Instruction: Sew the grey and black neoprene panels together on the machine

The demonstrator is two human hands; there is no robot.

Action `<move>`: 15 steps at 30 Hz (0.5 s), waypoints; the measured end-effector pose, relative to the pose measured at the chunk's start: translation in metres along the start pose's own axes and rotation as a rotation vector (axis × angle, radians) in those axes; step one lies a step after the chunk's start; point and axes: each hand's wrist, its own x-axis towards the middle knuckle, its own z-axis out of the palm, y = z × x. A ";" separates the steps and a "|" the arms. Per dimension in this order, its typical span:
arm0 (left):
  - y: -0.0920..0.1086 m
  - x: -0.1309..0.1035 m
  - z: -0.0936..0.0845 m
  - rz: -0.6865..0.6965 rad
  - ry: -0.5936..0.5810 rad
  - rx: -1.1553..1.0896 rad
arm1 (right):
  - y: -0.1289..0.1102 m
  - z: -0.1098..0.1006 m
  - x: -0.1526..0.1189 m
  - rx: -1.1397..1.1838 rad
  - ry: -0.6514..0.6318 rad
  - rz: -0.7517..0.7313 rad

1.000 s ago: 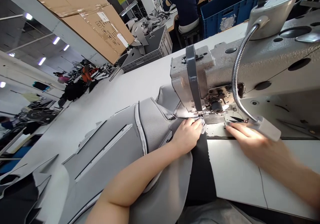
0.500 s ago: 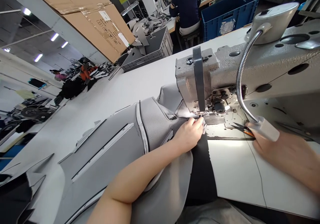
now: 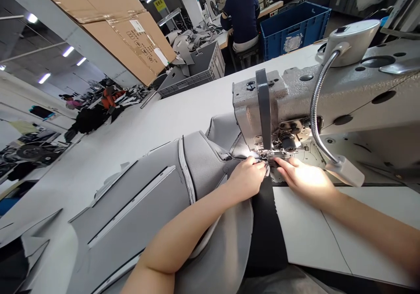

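A large grey fabric cover (image 3: 154, 189) with dark and pale seam strips is spread over the table, its right edge at the needle area of the sewing machine (image 3: 259, 106). My left hand (image 3: 247, 178) is closed on the edge of this fabric, just in front of the presser foot. From the right, my right hand (image 3: 305, 178) reaches in with fingers stretched out, their tips beside the presser foot and close to the fabric edge. What lies under those fingertips is hard to make out. The machine lamp (image 3: 344, 170) lights the right hand.
A lamp on a bent metal neck hangs over the machine bed. Behind the white table (image 3: 157, 119) stand a grey crate (image 3: 197, 82), a cardboard box (image 3: 131, 44) and a blue bin (image 3: 295, 31). A person (image 3: 241, 16) sits farther back. Loose thread crosses the white surface at right.
My right hand has moved left from beside the lamp to the presser foot. The orange-handled snips seen by it earlier are out of sight. My left hand stays on the fabric.
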 end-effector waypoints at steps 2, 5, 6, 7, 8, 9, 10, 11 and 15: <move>-0.001 -0.001 0.000 0.019 0.008 0.016 | -0.007 -0.001 0.012 -0.018 -0.092 0.064; -0.002 -0.001 0.002 0.012 0.010 0.022 | -0.016 -0.008 0.020 -0.059 -0.221 0.126; -0.002 -0.001 0.002 0.006 0.006 0.016 | -0.019 -0.011 0.022 -0.071 -0.246 0.140; -0.002 -0.001 0.002 0.003 0.000 0.009 | -0.022 -0.014 0.024 -0.082 -0.261 0.152; -0.002 -0.001 0.002 0.001 -0.008 -0.001 | -0.025 -0.016 0.027 -0.093 -0.279 0.165; -0.002 -0.001 0.001 -0.002 -0.016 -0.014 | -0.029 -0.019 0.030 -0.107 -0.305 0.178; -0.002 0.000 0.001 -0.007 -0.021 -0.026 | -0.033 -0.020 0.034 -0.122 -0.331 0.187; -0.001 0.000 0.000 -0.012 -0.024 -0.036 | -0.036 -0.022 0.037 -0.135 -0.352 0.192; 0.003 -0.001 -0.004 -0.049 -0.033 -0.035 | -0.040 -0.022 0.035 -0.159 -0.330 0.185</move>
